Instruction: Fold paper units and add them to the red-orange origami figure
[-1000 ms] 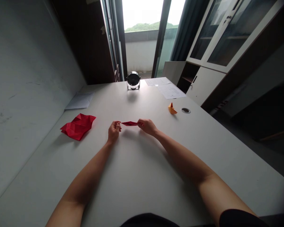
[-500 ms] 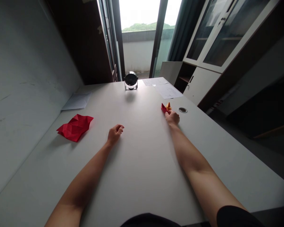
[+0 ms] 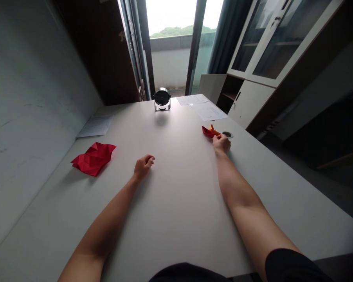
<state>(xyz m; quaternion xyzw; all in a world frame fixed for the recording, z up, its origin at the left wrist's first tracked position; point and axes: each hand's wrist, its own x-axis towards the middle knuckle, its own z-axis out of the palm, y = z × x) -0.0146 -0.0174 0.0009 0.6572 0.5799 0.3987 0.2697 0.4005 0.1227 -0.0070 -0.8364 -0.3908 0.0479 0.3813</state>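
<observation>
My right hand [image 3: 222, 143] is at the right side of the table, its fingers pinched at the near end of a small folded red paper boat [image 3: 207, 132]. An orange folded paper piece [image 3: 212, 127] stands right behind the red boat, partly covered by it; whether my fingers touch it too is hidden. My left hand [image 3: 143, 166] rests on the table left of the middle, its fingers curled in and nothing visible in them. Farther left lies a creased, half-opened sheet of red paper [image 3: 93, 158], apart from both hands.
The white table [image 3: 170, 196] has a round cable hole [image 3: 227, 134] just beyond my right hand. At the far edge stands a round black device in a metal stand [image 3: 162, 99]. Printed sheets [image 3: 208, 111] lie far right, white papers [image 3: 94, 126] far left by the wall.
My right hand has shifted a little to the right, toward the cable hole. The red boat has turned and now sits more in front of the orange piece. My left hand stays put.
</observation>
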